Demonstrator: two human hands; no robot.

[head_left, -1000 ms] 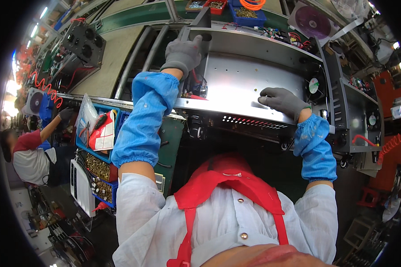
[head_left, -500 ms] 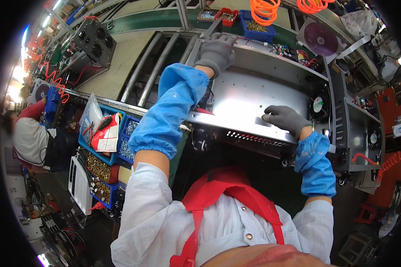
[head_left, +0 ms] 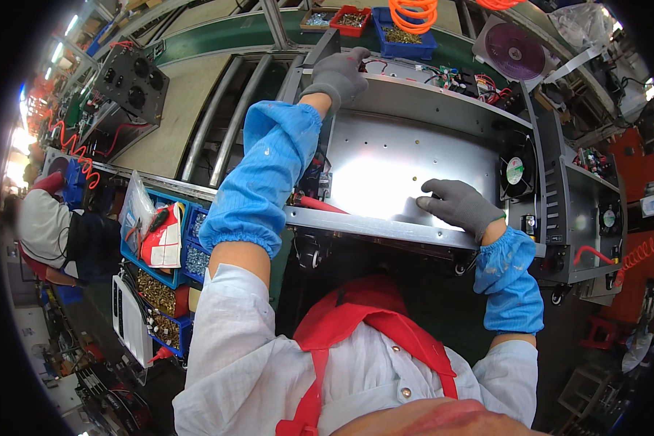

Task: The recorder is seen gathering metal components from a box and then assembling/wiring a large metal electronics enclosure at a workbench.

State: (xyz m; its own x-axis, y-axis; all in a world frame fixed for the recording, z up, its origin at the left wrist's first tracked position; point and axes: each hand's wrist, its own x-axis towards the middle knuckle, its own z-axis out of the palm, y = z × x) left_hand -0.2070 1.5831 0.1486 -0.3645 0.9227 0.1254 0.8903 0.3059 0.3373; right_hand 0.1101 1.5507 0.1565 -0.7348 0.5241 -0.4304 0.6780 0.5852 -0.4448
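Grey sheet metal is forming the long, open-topped rectangular housing [head_left: 429, 127], which is standing directly in front of the person, beside the steel roller conveyor [head_left: 229, 116]. Work on it is looking partly complete: a black round-bladed fan with a white-and-green hub label [head_left: 517, 171] is already sitting at the right end, a black-and-silver caster [head_left: 309, 251] is showing below the near edge, and green circuit boards with coloured wires [head_left: 454, 83] are lying beyond the far wall. Still to be done, judging by how things are standing, is the closing of the top, since the broad silver floor is lying exposed, with small holes showing. A second grey housing with a fan [head_left: 585, 211] is standing open at the right.

The grey-gloved left hand [head_left: 339, 76] is bending over the far left corner of the first housing; its palm and most fingertips are facing away, so whether it is gripping anything cannot be told. The grey-gloved right hand [head_left: 458, 207] is curving loosely over the near edge, leaving a narrow gap between thumb and forefinger, with nothing visible between them; whether it is touching the metal is unclear.

The left sleeve is crowding the left end, where a red tube [head_left: 321, 205] and dark parts are showing only partly. Glare is washing out the middle of the floor, and deep shadow is hiding the underside.
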